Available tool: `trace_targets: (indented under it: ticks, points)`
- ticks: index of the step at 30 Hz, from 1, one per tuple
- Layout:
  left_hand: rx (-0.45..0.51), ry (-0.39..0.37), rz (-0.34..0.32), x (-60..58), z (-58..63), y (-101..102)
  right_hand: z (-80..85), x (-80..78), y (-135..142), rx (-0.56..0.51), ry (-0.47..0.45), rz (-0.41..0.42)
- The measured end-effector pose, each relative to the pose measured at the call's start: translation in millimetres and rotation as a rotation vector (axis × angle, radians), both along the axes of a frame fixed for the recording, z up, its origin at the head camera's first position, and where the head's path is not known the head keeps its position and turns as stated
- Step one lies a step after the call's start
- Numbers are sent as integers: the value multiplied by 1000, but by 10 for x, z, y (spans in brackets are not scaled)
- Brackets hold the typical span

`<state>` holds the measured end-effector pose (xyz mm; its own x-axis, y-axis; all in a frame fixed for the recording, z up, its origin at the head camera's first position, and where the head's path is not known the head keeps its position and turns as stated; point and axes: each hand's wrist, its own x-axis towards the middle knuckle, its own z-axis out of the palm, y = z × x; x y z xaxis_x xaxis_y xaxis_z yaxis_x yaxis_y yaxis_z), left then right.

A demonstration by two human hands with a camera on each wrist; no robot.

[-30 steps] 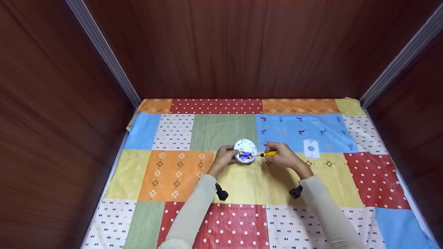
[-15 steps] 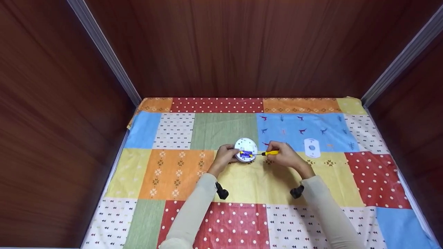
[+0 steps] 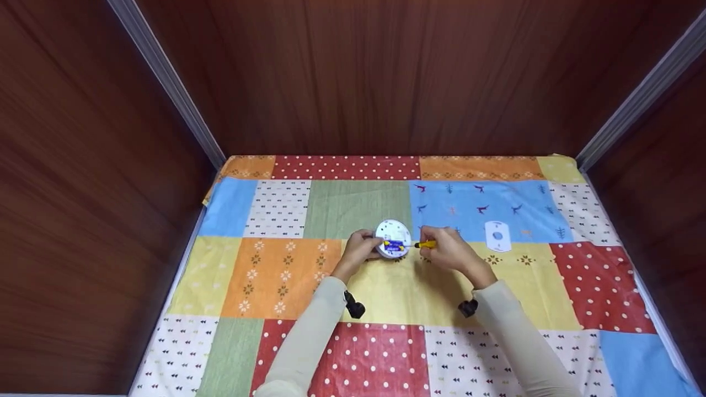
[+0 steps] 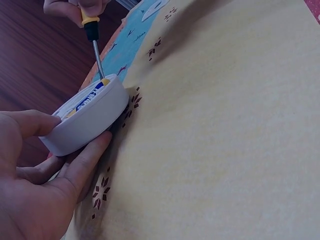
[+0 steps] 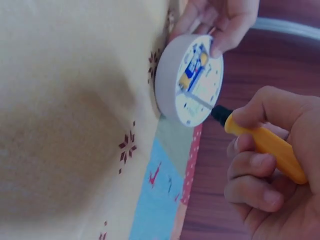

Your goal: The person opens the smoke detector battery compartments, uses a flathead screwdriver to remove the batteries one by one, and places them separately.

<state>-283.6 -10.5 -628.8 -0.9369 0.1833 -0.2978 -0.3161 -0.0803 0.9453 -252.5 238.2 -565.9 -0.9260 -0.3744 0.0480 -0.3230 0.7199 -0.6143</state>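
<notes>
- Left hand [image 3: 359,252]: grips a round white device [image 5: 169,82] from its left side; the thumb presses on the rim of the face, the other fingers lie beneath, so the device is pinched between them.
- Device location: between the two hands, at the middle of the patchwork cloth [image 3: 287,278], tilted, battery side exposed. Whether its edge touches the cloth cannot be determined.
- Batteries [image 5: 195,69]: blue and yellow, seated in the recess of the device face.
- Right hand [image 3: 449,249]: fingers curled, holding the yellow handle of a screwdriver [image 5: 280,154], thumb laid along it.
- Screwdriver shaft: directed at the battery end nearest the right hand; firm contact of the tip cannot be confirmed.
- White plate [image 3: 497,244]: lies flat on the cloth, right of the right hand, round opening at its centre.
- Surroundings: dark wood-grain panels [image 3: 353,77] behind and at both sides.
</notes>
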Motion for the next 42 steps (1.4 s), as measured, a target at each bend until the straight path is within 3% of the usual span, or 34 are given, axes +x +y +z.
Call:
trace_targets:
  ticks: [7,18,29,42]
  points:
    - [-5,-1,9,8,10,0,31,3,-56,1,-15,10]
    - [-31,15,-4,30,5,-9,-91,-66,94,-219,-128,-16]
    - [-31,15,0,21,-31,-9,-187,-107,199,-317,-166,-53]
    - [-18,-2,4,8,-22,-5,-192,-101,224,-339,-166,-63]
